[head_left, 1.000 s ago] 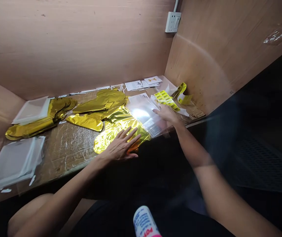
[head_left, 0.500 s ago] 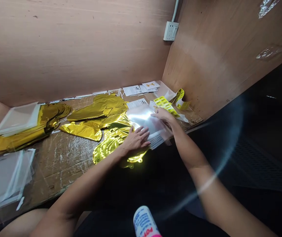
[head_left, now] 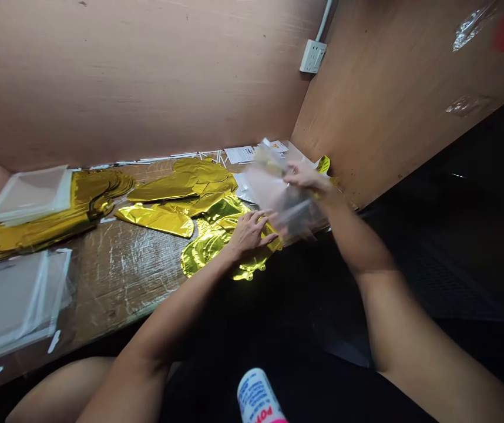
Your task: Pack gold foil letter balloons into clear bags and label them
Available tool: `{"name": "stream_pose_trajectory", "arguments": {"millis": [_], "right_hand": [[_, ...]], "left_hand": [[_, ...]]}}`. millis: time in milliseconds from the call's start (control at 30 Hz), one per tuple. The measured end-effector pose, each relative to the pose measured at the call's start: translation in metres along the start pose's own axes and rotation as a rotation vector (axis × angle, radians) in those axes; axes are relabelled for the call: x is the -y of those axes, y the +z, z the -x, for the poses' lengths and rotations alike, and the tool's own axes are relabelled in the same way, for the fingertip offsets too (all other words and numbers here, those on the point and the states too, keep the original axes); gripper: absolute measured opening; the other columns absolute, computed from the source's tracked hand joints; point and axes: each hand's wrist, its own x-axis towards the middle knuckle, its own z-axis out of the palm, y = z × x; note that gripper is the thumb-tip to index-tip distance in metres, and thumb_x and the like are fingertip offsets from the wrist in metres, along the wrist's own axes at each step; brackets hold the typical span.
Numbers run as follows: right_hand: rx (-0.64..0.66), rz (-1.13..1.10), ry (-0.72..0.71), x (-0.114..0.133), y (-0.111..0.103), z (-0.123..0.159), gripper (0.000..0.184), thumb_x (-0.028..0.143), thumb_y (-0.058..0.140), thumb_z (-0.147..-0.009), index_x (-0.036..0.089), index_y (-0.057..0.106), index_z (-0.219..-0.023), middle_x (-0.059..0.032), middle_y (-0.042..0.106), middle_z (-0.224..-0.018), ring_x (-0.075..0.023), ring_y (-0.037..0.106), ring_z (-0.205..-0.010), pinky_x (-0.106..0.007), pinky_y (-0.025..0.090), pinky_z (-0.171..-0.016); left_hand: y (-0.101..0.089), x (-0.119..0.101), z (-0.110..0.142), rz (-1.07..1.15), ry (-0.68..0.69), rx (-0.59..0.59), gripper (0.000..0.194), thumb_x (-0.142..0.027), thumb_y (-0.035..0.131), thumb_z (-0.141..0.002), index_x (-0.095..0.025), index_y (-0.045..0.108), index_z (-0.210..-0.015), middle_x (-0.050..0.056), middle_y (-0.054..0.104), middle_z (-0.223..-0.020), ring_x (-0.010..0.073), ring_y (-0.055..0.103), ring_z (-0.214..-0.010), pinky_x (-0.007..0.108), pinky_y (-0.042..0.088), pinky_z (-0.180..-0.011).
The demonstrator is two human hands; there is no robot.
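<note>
My right hand (head_left: 305, 176) is closed on a clear plastic bag (head_left: 272, 187), which is smeared by motion and hangs tilted over the right part of the worktop. My left hand (head_left: 248, 235) lies with its fingers apart on a pile of flat gold foil balloons (head_left: 203, 249), just left of the bag. More gold foil pieces (head_left: 203, 176) are spread behind that pile. Partly covered by the bag are printed white cards (head_left: 239, 154) and a curled strip of yellow labels (head_left: 323, 164).
At the left, a clear bag stack (head_left: 32, 191) rests on folded gold foil (head_left: 97, 200); another bag stack (head_left: 5, 299) lies nearer. Wooden walls enclose the back and right, with a socket (head_left: 313, 56) in the corner. A white bottle (head_left: 258, 396) stands low in front.
My right hand has lifted the plastic bag up and away from the foil pile. My left hand no longer touches the bag and stays on the foil. The view has shifted slightly.
</note>
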Motion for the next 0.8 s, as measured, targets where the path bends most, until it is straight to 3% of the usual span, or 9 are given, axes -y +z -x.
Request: {"name": "stream_pose_trajectory", "arguments": {"millis": [100, 200, 300, 433, 500, 567, 633, 733, 800], "right_hand": [[-0.333, 0.038, -0.060, 0.031, -0.071, -0.012, 0.016, -0.002, 0.067, -0.092, -0.003, 0.068, -0.109, -0.0095, 0.076, -0.101, -0.0039, 0.053, -0.073, -0.019, 0.037, -0.066], [-0.582, 0.017, -0.129, 0.054, -0.135, -0.025, 0.027, -0.005, 0.062, -0.092, -0.011, 0.065, -0.119, -0.0157, 0.077, -0.114, -0.0026, 0.059, -0.083, -0.018, 0.039, -0.072], [-0.737, -0.103, -0.119, 0.062, -0.172, -0.033, 0.042, -0.006, 0.057, -0.093, -0.015, 0.060, -0.134, -0.0216, 0.074, -0.131, -0.0069, 0.067, -0.096, -0.020, 0.041, -0.074], [-0.803, -0.374, -0.082, 0.051, -0.173, -0.032, 0.054, -0.013, 0.047, -0.096, -0.009, 0.052, -0.150, -0.0278, 0.062, -0.153, -0.0009, 0.068, -0.096, -0.014, 0.042, -0.074], [-0.798, -0.442, -0.032, 0.043, -0.166, -0.031, 0.053, -0.014, 0.046, -0.099, -0.007, 0.052, -0.151, -0.0296, 0.058, -0.158, 0.0011, 0.068, -0.096, -0.011, 0.044, -0.076], [-0.800, -0.452, 0.015, 0.035, -0.162, -0.032, 0.051, -0.014, 0.045, -0.100, -0.008, 0.051, -0.151, -0.0317, 0.057, -0.158, -0.0001, 0.069, -0.099, -0.011, 0.045, -0.077], [-0.810, -0.449, 0.011, 0.030, -0.166, -0.036, 0.050, -0.014, 0.043, -0.101, -0.008, 0.051, -0.150, -0.0303, 0.059, -0.157, -0.0017, 0.070, -0.103, -0.013, 0.045, -0.078], [-0.814, -0.507, -0.043, 0.026, -0.178, -0.039, 0.047, -0.013, 0.043, -0.102, -0.002, 0.056, -0.146, -0.0224, 0.064, -0.153, 0.0008, 0.068, -0.100, -0.012, 0.044, -0.078], [-0.744, -0.586, -0.086, 0.026, -0.176, -0.034, 0.045, -0.013, 0.046, -0.102, 0.003, 0.060, -0.141, -0.0137, 0.069, -0.149, 0.0033, 0.067, -0.096, -0.011, 0.044, -0.080]], "left_hand": [[0.001, 0.001, 0.001, -0.044, -0.038, 0.056, 0.063, -0.066, 0.042, -0.111, -0.014, 0.076, -0.110, 0.019, 0.074, -0.115, 0.0335, 0.065, -0.115, 0.048, 0.048, -0.102], [0.000, -0.002, -0.001, -0.108, -0.016, 0.105, 0.062, -0.063, 0.039, -0.113, -0.013, 0.077, -0.107, 0.019, 0.074, -0.109, 0.0318, 0.067, -0.110, 0.044, 0.049, -0.096], [-0.009, -0.006, -0.011, -0.108, -0.053, 0.174, 0.069, -0.067, 0.036, -0.112, -0.012, 0.079, -0.103, 0.020, 0.076, -0.107, 0.0318, 0.070, -0.104, 0.042, 0.051, -0.087], [-0.034, 0.004, -0.028, 0.093, -0.179, 0.294, 0.071, -0.068, 0.035, -0.111, -0.017, 0.081, -0.094, 0.017, 0.080, -0.097, 0.0299, 0.075, -0.092, 0.038, 0.052, -0.079], [-0.049, 0.020, -0.031, 0.208, -0.207, 0.188, 0.058, -0.062, 0.046, -0.109, -0.019, 0.083, -0.102, 0.015, 0.083, -0.103, 0.0294, 0.077, -0.098, 0.038, 0.054, -0.086], [-0.064, 0.040, -0.027, 0.295, -0.243, 0.004, 0.044, -0.055, 0.058, -0.104, -0.019, 0.084, -0.108, 0.014, 0.084, -0.111, 0.0284, 0.077, -0.101, 0.038, 0.055, -0.091], [-0.078, 0.061, -0.017, 0.376, -0.338, -0.121, 0.038, -0.052, 0.064, -0.098, -0.019, 0.084, -0.103, 0.011, 0.085, -0.103, 0.0257, 0.077, -0.090, 0.036, 0.056, -0.085], [-0.093, 0.084, -0.003, 0.570, -0.524, -0.225, 0.040, -0.057, 0.077, -0.087, -0.018, 0.084, -0.092, 0.009, 0.083, -0.086, 0.0230, 0.074, -0.076, 0.034, 0.057, -0.076], [-0.099, 0.087, -0.004, 0.820, -0.607, -0.294, 0.050, -0.064, 0.085, -0.079, -0.016, 0.082, -0.092, 0.012, 0.083, -0.091, 0.0252, 0.077, -0.084, 0.037, 0.060, -0.083]]}}
